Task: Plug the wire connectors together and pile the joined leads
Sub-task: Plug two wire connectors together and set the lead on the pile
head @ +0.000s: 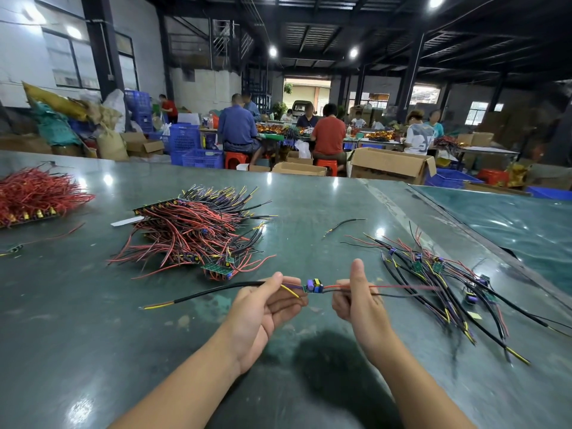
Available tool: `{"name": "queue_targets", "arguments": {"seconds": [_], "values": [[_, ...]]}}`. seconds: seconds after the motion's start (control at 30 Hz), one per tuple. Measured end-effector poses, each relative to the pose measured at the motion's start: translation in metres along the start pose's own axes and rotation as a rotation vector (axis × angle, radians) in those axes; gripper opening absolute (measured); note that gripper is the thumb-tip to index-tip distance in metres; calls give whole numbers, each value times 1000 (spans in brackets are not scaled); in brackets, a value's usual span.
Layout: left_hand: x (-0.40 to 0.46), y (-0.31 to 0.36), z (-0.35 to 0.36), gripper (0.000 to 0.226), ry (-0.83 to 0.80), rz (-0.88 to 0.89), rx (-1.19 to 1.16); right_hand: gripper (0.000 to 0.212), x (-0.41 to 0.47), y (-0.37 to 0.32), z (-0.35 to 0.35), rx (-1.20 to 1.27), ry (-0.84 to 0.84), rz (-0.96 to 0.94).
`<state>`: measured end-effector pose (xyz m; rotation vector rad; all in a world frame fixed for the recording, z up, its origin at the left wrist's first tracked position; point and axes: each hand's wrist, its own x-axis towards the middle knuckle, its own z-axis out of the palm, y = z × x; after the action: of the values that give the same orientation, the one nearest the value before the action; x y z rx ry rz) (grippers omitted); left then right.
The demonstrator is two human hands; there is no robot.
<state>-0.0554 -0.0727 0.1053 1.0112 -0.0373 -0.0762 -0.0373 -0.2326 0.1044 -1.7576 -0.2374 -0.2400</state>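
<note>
Your left hand [263, 308] palm-up, thumb and fingers pinching; right hand [359, 300] fingers curled, gripping, thumb [357, 274] straight up; forearms converge.

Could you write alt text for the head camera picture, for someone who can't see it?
Two hands, left hand and right hand, hold a small circuit board by its wires above a green table, between a big wire heap and a smaller pile.

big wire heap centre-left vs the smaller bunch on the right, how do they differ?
The centre heap is much larger and densely stacked; the right bunch is sparse and spread flat. Red leads dominate the centre heap; black leads dominate the right bunch. The centre heap lies beyond the left hand, the right bunch beside the right hand. Both include small green boards and rest on the green table.
</note>
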Motion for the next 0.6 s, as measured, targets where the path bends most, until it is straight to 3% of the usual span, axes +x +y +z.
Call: {"name": "queue_targets", "arguments": {"seconds": [0.17, 0.3, 0.4, 0.5, 0.6], "values": [[2, 2, -2, 36, 62, 42, -12, 58, 9, 3, -11, 243, 188, 32], [3, 3, -4, 34, 91, 52, -28, 57, 15, 9, -18, 257, 326, 26], [3, 2, -4, 33, 106, 52, -18, 60, 16, 11, -18, 88, 380, 0], [3, 2, -3, 33, 118, 50, 9, 59, 13, 15, -20, -322, 442, -49], [3, 0, -2, 33, 118, 46, 35, 63, 13, 14, -22, -375, 523, 16]]}}
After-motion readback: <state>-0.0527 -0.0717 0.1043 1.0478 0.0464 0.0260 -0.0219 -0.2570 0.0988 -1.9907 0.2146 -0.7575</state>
